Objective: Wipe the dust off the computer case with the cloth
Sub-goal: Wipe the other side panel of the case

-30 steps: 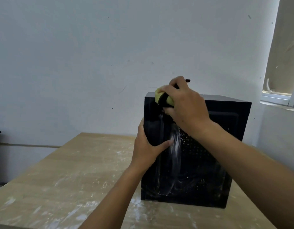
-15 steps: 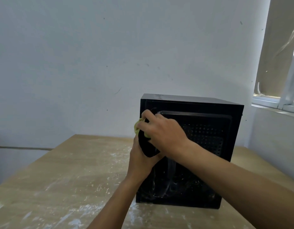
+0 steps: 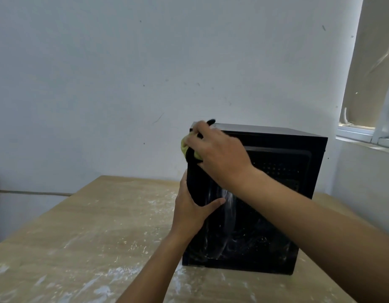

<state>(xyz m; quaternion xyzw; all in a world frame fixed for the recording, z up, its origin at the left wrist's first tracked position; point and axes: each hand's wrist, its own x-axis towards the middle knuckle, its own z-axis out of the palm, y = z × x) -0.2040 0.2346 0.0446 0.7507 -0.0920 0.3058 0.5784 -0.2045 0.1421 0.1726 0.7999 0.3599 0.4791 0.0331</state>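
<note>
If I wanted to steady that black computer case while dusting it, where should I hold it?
Probably the left vertical edge of the computer case, from the left, as the left hand does, thumb across the facing panel. It stands upright with flat sides, so an edge gives purchase.

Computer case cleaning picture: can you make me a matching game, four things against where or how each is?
1. cloth
2. left hand
3. right hand
4. table

A. streaked with white dust, under the computer case
B. yellow and black, at the case's top left corner
C. grips the case's left edge, thumb on its front
D. holds the cloth against the case

Pairs: 1-B, 2-C, 3-D, 4-A.
</note>
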